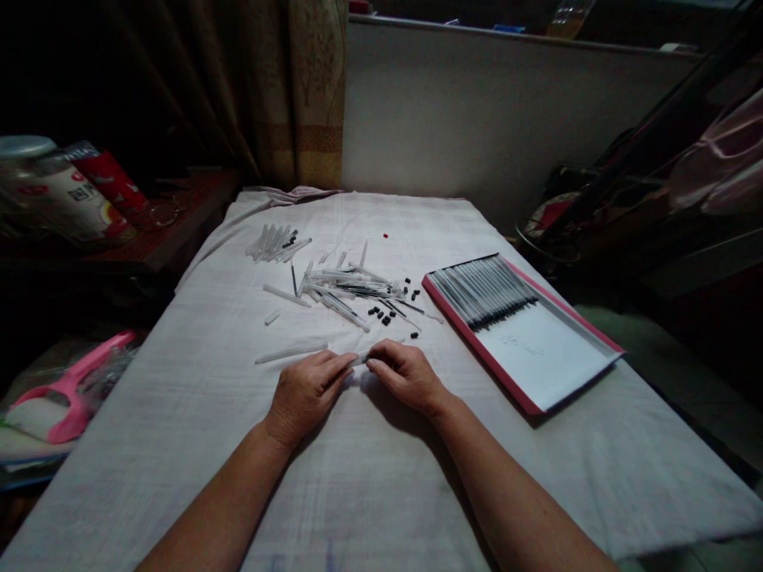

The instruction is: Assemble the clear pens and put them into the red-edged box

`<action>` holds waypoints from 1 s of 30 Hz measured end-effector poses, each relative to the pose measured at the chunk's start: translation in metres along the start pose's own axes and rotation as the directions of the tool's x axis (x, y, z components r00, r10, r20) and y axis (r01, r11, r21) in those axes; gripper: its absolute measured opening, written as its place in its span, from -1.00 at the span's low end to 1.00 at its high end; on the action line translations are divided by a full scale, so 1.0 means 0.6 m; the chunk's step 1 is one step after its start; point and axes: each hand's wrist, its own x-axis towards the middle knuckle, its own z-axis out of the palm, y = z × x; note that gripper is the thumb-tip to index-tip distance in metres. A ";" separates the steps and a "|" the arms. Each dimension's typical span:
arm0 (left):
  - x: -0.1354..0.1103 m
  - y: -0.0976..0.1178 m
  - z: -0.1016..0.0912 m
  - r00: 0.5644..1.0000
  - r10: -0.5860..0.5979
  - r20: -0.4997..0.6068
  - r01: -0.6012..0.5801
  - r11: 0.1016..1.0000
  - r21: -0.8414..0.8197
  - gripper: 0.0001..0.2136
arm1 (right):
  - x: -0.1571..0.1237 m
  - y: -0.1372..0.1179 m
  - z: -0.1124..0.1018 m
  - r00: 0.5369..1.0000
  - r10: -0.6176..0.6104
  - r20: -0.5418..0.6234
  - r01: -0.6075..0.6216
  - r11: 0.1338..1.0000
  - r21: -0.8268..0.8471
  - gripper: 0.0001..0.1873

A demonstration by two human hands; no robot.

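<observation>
Between my hands, over the white cloth, is a translucent pen barrel (358,360) with a dark bit at its right end. My left hand (307,391) is closed around the barrel, hiding most of it. My right hand (408,373) pinches at the dark end; its fingers cover what exactly the small dark pen part is. Just beyond them lies a heap of clear pen barrels and dark refills (351,287). Small black plugs (386,319) are scattered to the right of the heap. A loose pen barrel (292,352) rests beside my left hand.
To the right sits a pink-edged open box (518,389) with a row of pens (482,290) in it. More clear pieces (271,242) lie at the back left, and a tiny red piece (385,235) at the back. Left of the table are a jar (60,195) and pink-handled scissors (75,389).
</observation>
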 end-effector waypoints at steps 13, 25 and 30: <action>0.010 0.011 -0.006 0.935 -0.245 -0.256 0.191 0.957 -0.218 -0.79 | 0.007 0.006 0.016 0.903 0.268 -0.335 -0.164 0.937 0.308 -0.83; 0.029 0.016 -0.003 0.589 -0.804 0.083 0.269 0.098 -0.958 -0.64 | 0.001 -0.008 0.036 0.999 -0.008 -0.044 0.007 1.000 -0.025 -0.86; 0.031 -0.006 -0.021 0.490 -0.870 -0.047 0.189 0.159 -0.969 -0.76 | 0.061 -0.011 0.031 0.999 -0.034 -0.015 0.030 0.970 -0.242 -0.83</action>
